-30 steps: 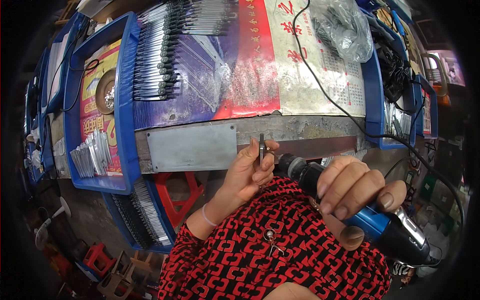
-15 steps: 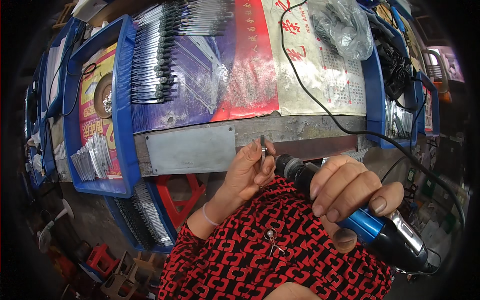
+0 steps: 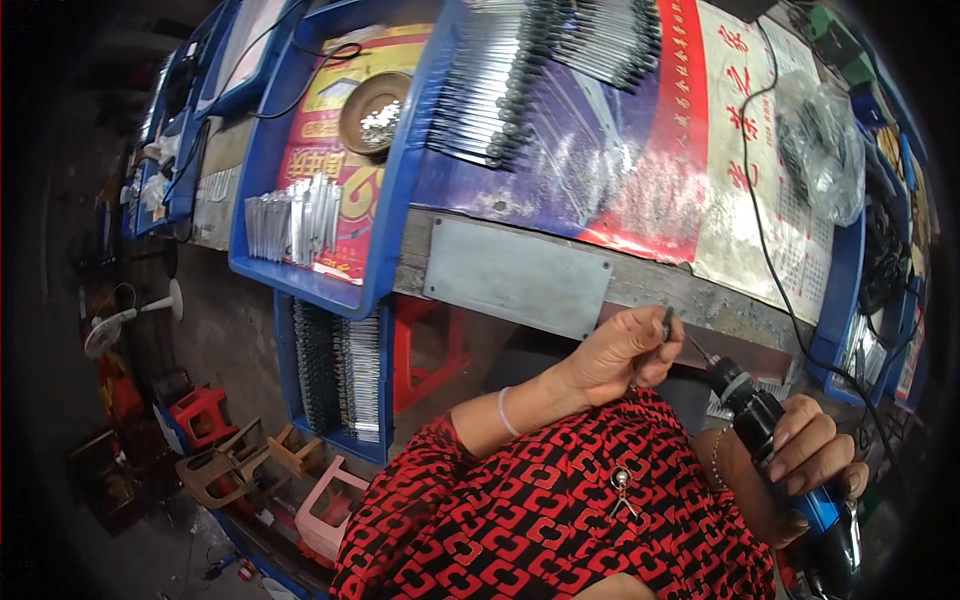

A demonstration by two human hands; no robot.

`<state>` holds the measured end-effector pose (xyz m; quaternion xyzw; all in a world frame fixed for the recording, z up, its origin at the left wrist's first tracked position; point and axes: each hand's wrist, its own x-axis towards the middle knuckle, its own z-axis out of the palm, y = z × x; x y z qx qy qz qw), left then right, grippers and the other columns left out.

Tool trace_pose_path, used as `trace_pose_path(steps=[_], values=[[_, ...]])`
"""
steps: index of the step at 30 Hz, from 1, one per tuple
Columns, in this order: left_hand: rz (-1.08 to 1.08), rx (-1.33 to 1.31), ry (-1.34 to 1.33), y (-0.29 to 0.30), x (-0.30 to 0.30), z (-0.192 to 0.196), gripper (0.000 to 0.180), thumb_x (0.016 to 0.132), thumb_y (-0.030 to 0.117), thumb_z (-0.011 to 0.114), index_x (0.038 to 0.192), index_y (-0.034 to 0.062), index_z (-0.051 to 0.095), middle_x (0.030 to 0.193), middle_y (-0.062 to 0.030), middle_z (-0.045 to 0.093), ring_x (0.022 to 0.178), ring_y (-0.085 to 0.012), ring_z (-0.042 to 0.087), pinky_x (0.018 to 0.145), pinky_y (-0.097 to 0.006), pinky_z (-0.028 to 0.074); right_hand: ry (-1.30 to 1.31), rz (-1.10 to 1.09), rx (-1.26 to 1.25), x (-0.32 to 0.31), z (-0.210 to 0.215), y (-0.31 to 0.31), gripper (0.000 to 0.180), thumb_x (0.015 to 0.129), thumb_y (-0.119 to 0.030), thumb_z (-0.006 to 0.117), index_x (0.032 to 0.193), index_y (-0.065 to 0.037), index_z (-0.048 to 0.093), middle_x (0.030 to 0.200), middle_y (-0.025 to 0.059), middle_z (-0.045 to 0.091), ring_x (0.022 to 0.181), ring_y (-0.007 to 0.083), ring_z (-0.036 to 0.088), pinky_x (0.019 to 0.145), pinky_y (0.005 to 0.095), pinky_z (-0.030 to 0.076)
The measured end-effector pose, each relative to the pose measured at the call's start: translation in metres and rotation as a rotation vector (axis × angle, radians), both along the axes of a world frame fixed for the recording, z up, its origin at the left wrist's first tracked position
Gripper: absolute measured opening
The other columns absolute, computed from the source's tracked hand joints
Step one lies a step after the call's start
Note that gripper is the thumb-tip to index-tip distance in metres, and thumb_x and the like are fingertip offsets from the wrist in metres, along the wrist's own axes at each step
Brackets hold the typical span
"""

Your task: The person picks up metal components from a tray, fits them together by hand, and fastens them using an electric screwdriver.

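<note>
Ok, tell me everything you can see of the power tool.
The power tool has a black front with a greyish ring, a blue section farther back and silvery trim; its casing looks like plastic. A thin, metallic-looking bit sticks out of its nose. It slants in the grip of the right hand, nose toward the left hand; whether the bit touches the small dark piece held there, I can't tell. Its rear darkens toward the picture's lower right.

Dark rim, brighter centre, fisheye-bent edges
</note>
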<state>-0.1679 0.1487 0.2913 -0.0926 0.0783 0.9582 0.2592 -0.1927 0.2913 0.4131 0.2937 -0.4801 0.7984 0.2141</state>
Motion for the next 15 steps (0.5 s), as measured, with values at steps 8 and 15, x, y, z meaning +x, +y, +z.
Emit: trace_pose_path(steps=[8, 15], values=[[-0.071, 0.132, 0.055, -0.006, 0.004, -0.003, 0.035, 0.082, 0.040, 0.062, 0.084, 0.0063, 0.054, 0.071, -0.0017, 0.052, 0.046, -0.0056, 0.041, 0.042, -0.019, 0.032, 0.071, -0.066, -0.128, 0.003, -0.001, -0.014, 0.044, 0.074, -0.024, 0.064, 0.107, -0.002, 0.045, 0.072, -0.0002, 0.043, 0.059, 0.0114, 0.045, 0.061, 0.0291, 0.035], [-0.002, 0.137, 0.061, -0.009, 0.010, 0.004, 0.039, 0.079, 0.044, 0.062, 0.083, 0.0066, 0.052, 0.067, -0.0010, 0.050, 0.041, -0.0044, 0.038, 0.038, -0.019, 0.029, 0.009, -0.049, -0.105, 0.008, -0.002, -0.015, 0.043, 0.074, -0.022, 0.065, 0.108, -0.002, 0.047, 0.071, -0.0003, 0.044, 0.060, 0.0116, 0.046, 0.062, 0.0296, 0.034]])
